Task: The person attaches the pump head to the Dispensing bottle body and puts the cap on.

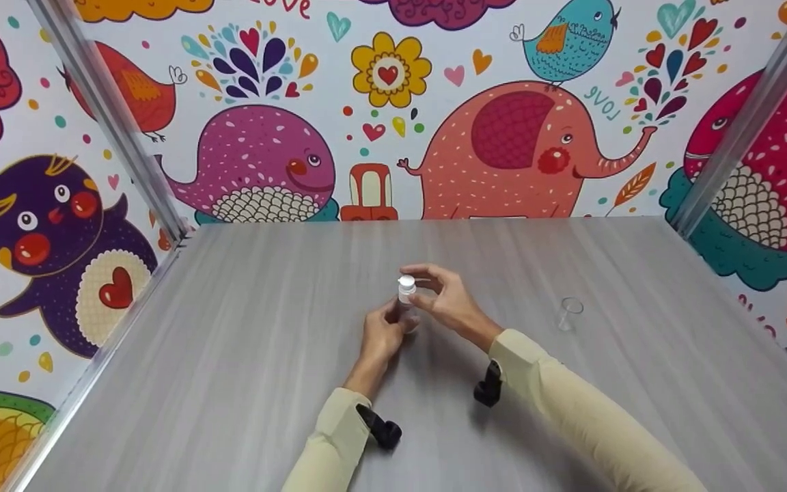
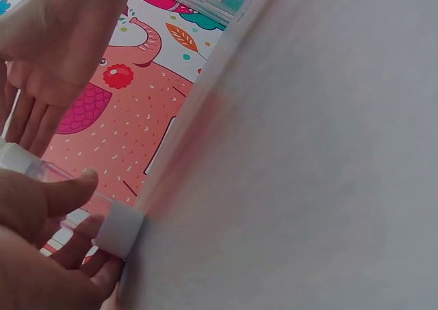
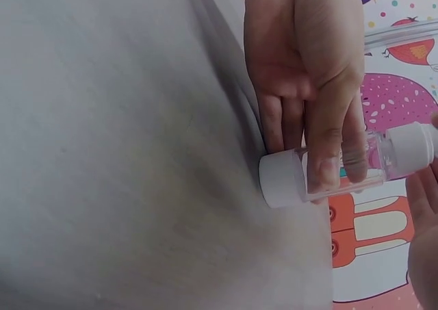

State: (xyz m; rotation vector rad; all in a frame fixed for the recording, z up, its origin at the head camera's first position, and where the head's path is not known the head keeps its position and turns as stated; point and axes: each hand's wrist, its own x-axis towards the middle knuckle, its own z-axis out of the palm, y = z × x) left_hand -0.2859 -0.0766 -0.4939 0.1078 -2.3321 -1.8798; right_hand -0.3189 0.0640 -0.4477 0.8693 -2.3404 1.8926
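Observation:
A clear plastic bottle with a white cap (image 1: 406, 281) and a white base (image 2: 120, 229) stands upright on the table. My left hand (image 1: 381, 335) grips its clear body (image 3: 373, 161) low down, thumb on one side and fingers on the other. Higher up, my right hand (image 1: 449, 301) pinches the cap, with the index finger behind it and the thumb in front. In the right wrist view, only part of the right hand (image 3: 423, 221) shows at the edge, beside the cap. Fingers hide much of the bottle's middle.
A small clear glass (image 1: 569, 313) sits on the grey wood-look table (image 1: 250, 328), right of my hands. Behind it rises a wall with cartoon animals (image 1: 503, 150). Metal posts (image 1: 120, 123) stand at the table's far corners.

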